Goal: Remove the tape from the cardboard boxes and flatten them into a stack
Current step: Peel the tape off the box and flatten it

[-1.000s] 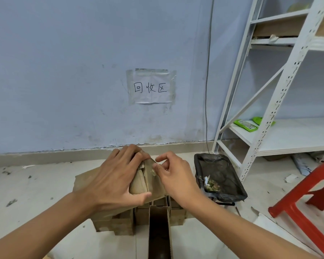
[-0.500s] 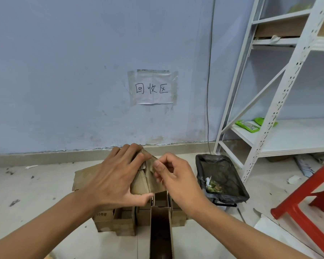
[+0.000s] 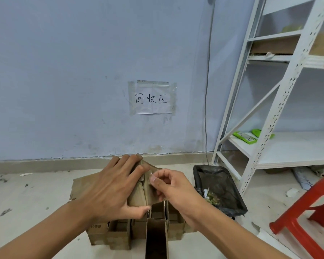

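I hold a brown cardboard box (image 3: 138, 198) up in front of me, above the floor. My left hand (image 3: 112, 189) grips it from the left, fingers over its top edge and thumb under its lower corner. My right hand (image 3: 168, 186) pinches a thin strip of clear tape (image 3: 151, 177) at the box's upper middle seam with thumb and forefinger. Below, several small open cardboard boxes (image 3: 120, 234) stand together on the floor, and a tall narrow one (image 3: 156, 238) stands nearest me.
A black bin bag (image 3: 221, 187) with scraps sits on the floor to the right. Behind it stands a white metal shelf rack (image 3: 281, 101). A red plastic stool (image 3: 307, 217) is at the lower right. A paper sign (image 3: 151, 99) is taped to the blue wall.
My right hand's thumb and forefinger have closed onto the tape at the seam and drawn slightly toward me. The left hand keeps its grip on the box.
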The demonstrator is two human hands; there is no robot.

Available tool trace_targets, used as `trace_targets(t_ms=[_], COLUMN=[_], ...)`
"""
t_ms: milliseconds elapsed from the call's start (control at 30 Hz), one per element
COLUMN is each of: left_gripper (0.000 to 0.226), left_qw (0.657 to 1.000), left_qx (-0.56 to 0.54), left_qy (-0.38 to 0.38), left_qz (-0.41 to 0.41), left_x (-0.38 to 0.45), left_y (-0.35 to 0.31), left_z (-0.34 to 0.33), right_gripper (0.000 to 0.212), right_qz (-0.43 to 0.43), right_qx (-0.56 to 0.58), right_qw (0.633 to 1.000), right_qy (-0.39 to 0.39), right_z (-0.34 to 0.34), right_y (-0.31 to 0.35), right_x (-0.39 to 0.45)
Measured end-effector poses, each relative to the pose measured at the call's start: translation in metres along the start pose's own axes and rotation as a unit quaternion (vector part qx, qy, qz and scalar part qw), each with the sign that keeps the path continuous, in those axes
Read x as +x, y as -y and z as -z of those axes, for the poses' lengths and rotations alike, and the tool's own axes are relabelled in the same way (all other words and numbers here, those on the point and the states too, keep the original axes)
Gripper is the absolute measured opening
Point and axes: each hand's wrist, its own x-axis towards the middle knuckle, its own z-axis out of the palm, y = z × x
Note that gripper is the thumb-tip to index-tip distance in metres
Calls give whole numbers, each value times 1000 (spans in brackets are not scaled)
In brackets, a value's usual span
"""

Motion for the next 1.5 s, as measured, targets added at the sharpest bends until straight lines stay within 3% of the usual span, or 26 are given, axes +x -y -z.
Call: trace_targets(t_ms=[67, 233, 300, 433, 633, 867, 1100, 1267, 1400, 1500], left_gripper=[86, 84, 83, 81, 80, 79, 82, 80, 82, 85], left_qw=[1000, 1000, 1000, 999, 998, 997, 998, 998, 996, 996], left_qx=[3, -1, -6, -24, -34, -41, -15, -14, -15, -9], left_qy=[3, 1, 0, 7, 12, 13, 52, 69, 84, 94], left_qz=[-3, 17, 20, 35, 51, 56, 17, 1, -7, -1], left_x=[-1, 1, 3, 8, 23, 50, 111, 162, 190, 201], left_y=[-1, -1, -3, -7, -14, -19, -37, -40, -45, -44], left_z=[-2, 1, 2, -3, -21, -43, -101, -163, -225, -276], right_gripper=[12, 13, 13, 10, 21, 26, 31, 27, 22, 19], right_qz=[-4, -52, -62, -63, -41, -41, -70, -110, -140, -165], right_qx=[8, 220, 255, 242, 181, 276, 115, 4, -80, -219], right_qw=[1000, 973, 965, 968, 982, 959, 982, 972, 964, 941], right_qy=[15, 41, 28, -8, -25, -56, -134, -206, -210, -197], right_z=[2, 2, 9, 21, 35, 64, 170, 239, 275, 293], right_y=[-3, -5, -5, -9, -20, -35, -68, -112, -166, -222], right_x=[1, 6, 10, 18, 31, 38, 43, 65, 99, 136])
